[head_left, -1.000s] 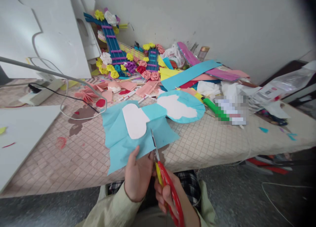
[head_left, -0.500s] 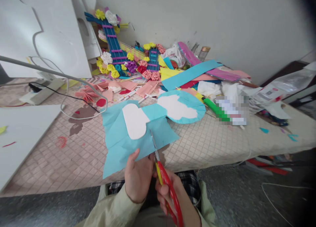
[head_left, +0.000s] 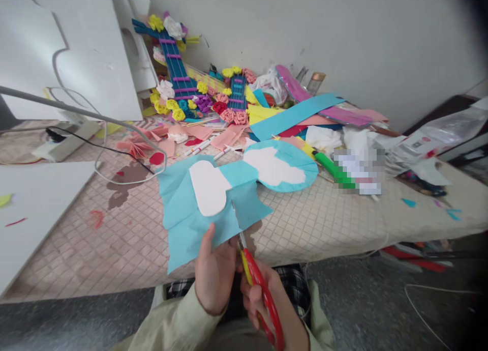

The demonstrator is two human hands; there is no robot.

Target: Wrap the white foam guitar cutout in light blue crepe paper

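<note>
In the head view my right hand (head_left: 261,292) grips scissors (head_left: 263,280) with red and yellow handles. Their blades point away from me and lie at the blue paper (head_left: 183,234), beside a white cutout. My left hand (head_left: 215,274) is turned palm up at the paper's near edge. Its thumb lies over the sheet, and the other fingers go under it, partly hidden. On the blue paper rests a white rounded shape (head_left: 209,188). A blue strip joins it to a blue-edged round piece (head_left: 308,170) with a white middle.
Paper-flower guitars (head_left: 177,74) lean at the back wall. Blue and purple strips (head_left: 297,116) lie behind the work. A green-handled tool (head_left: 335,170) is on the right, a white board (head_left: 38,213) on the left. A white cable (head_left: 127,182) crosses the patterned tablecloth.
The blue paper's near left corner has shifted right and its right flap has drawn in slightly. My left thumb has moved a little upward. The scissors stay in nearly the same place.
</note>
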